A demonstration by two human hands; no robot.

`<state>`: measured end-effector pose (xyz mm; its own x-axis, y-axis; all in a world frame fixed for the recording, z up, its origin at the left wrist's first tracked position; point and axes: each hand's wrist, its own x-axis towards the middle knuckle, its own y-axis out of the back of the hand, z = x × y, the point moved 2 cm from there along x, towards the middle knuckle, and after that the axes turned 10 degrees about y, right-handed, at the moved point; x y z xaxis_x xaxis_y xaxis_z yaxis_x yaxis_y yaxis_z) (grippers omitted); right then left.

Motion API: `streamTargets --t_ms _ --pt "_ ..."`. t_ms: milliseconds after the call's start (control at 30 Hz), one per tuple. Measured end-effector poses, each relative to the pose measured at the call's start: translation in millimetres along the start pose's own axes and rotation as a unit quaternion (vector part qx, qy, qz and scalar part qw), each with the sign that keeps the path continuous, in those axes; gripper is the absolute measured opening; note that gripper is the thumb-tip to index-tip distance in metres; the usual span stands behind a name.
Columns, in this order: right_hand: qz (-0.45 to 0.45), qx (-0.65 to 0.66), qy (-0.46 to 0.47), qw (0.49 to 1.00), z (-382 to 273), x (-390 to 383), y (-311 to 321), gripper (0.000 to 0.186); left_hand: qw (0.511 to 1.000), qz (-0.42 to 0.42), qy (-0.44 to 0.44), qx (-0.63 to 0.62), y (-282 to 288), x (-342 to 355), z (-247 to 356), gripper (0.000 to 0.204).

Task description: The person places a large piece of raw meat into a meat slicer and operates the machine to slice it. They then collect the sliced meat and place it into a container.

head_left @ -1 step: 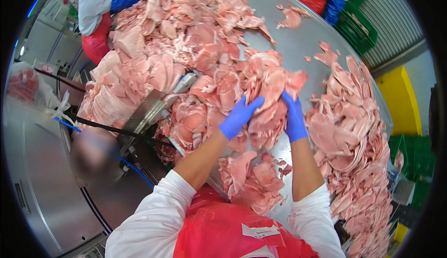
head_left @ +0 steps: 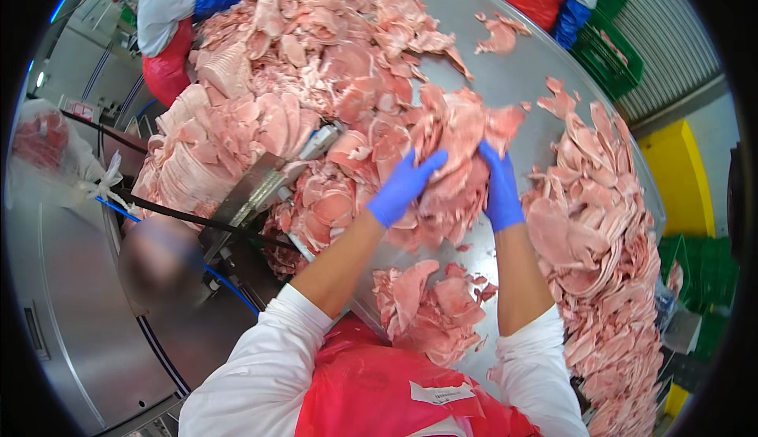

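Both my hands wear blue-violet gloves. My left hand (head_left: pixel 406 189) grips the left side of a clump of thin pink meat slices (head_left: pixel 458 145), its thumb pressed across the slices. At the clump's right side is my right hand (head_left: pixel 500 191), fingers curled around the edge and partly hidden. The clump stands up between the two hands over the steel table (head_left: pixel 517 70). Beyond and to the left, a large heap of meat slices (head_left: pixel 292 66) covers the table. A smaller pile of slices (head_left: pixel 430 307) lies nearer me, between my forearms.
A long bank of overlapping slices (head_left: pixel 588 216) runs along the table's right side. Left of my hands stands a metal blade-like plate (head_left: pixel 249 192) with a black cable. Two co-workers in red aprons are at the far side. Green crates (head_left: pixel 608 54) stand beyond the rim.
The clump has risen slightly and tilted between my hands, leaving a wider gap to the small pile near me. Both hands keep their hold.
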<state>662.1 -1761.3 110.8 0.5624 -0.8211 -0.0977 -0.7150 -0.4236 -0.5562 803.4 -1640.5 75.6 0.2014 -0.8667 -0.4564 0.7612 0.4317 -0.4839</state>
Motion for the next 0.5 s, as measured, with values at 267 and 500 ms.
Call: streamTargets --t_ms 267,500 --pt "-0.205 -0.201 0.086 0.954 -85.0 217.8 -266.4 0.056 0.987 -0.089 -0.134 -0.031 77.3 29.0 310.5 0.069" --pt "-0.157 -0.409 0.062 0.897 -100.1 229.4 -239.6 0.058 0.924 0.224 -0.264 0.161 135.4 13.9 299.9 0.052"
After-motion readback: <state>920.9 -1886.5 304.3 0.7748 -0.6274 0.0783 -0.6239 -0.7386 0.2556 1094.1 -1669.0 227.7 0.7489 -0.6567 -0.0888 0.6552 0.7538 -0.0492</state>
